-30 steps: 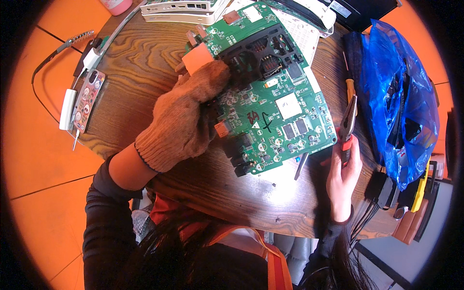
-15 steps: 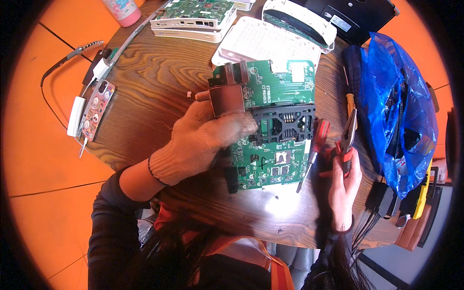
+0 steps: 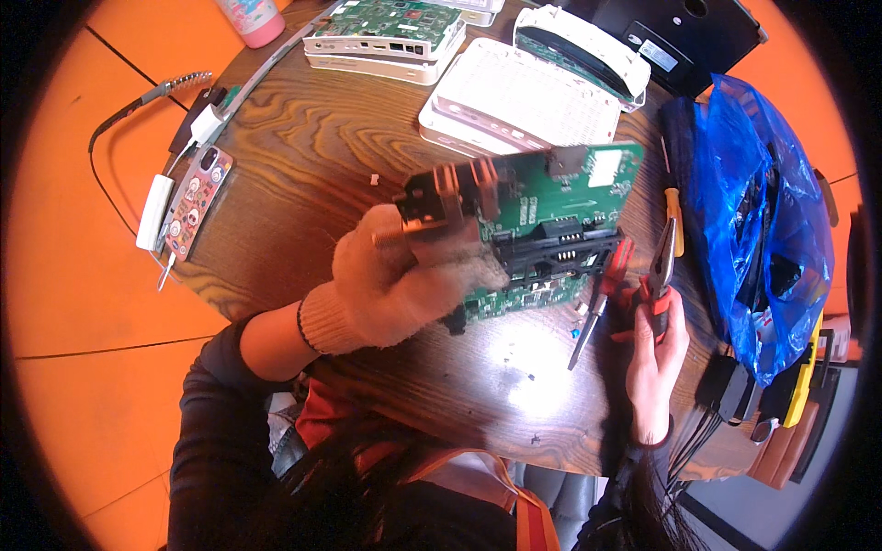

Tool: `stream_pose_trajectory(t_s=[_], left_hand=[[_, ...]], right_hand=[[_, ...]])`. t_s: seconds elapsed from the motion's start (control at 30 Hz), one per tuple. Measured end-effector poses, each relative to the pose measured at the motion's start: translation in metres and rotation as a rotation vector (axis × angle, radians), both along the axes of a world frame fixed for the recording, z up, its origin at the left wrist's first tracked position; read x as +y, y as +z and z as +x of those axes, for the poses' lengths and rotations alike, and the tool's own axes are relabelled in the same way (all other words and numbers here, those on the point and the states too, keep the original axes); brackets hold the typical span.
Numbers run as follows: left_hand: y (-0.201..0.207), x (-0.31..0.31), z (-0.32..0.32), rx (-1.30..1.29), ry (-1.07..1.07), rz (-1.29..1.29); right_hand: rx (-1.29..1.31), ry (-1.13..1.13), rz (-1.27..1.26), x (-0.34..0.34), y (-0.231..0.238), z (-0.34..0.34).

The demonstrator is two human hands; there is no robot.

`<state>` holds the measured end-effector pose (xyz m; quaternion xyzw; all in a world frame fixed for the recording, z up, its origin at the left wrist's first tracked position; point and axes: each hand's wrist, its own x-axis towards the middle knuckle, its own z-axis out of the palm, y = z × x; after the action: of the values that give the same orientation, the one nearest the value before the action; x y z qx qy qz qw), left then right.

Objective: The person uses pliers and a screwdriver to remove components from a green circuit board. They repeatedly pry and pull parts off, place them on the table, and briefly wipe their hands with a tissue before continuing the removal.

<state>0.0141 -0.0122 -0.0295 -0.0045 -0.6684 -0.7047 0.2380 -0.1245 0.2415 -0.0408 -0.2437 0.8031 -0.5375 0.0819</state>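
Observation:
My left hand (image 3: 390, 280), in a knit work glove, grips a green circuit board (image 3: 588, 188) by its left side. The board is tilted above the table, so its face shows at a steep angle. A black plastic card-slot frame (image 3: 560, 248) crosses its middle, and metal connectors stand on its upper left. My bare right hand (image 3: 657, 354) is closed around the red handles of a pair of pliers (image 3: 662, 262), jaws pointing up. Between the board and this hand lies a red-handled screwdriver (image 3: 602, 303), its shaft toward me.
White plastic housings (image 3: 524, 96) and another green board on a white case (image 3: 386, 32) stand at the back. A blue plastic bag (image 3: 758, 220) fills the right side, beside a yellow-handled screwdriver (image 3: 673, 207). At the left edge lies a phone (image 3: 197, 202). Small bits are scattered on the wooden table (image 3: 450, 395).
My left hand has tipped the board from nearly face-on to a steep slant. The pliers remain in my right hand, almost in the same place. The whole view has shifted slightly.

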Motion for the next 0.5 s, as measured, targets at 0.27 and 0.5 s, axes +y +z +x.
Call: stream_pose_trajectory(t_s=[0.27,0.5], left_hand=[[0.020,-0.003,-0.013,0.103,-0.139,-0.453],[0.040,-0.005,-0.012,-0.190,-0.267,-0.710]], right_hand=[[0.057,0.006,0.027,0.001,-0.001,0.000],[0.044,0.009,0.028,0.001,0.000,0.000]])
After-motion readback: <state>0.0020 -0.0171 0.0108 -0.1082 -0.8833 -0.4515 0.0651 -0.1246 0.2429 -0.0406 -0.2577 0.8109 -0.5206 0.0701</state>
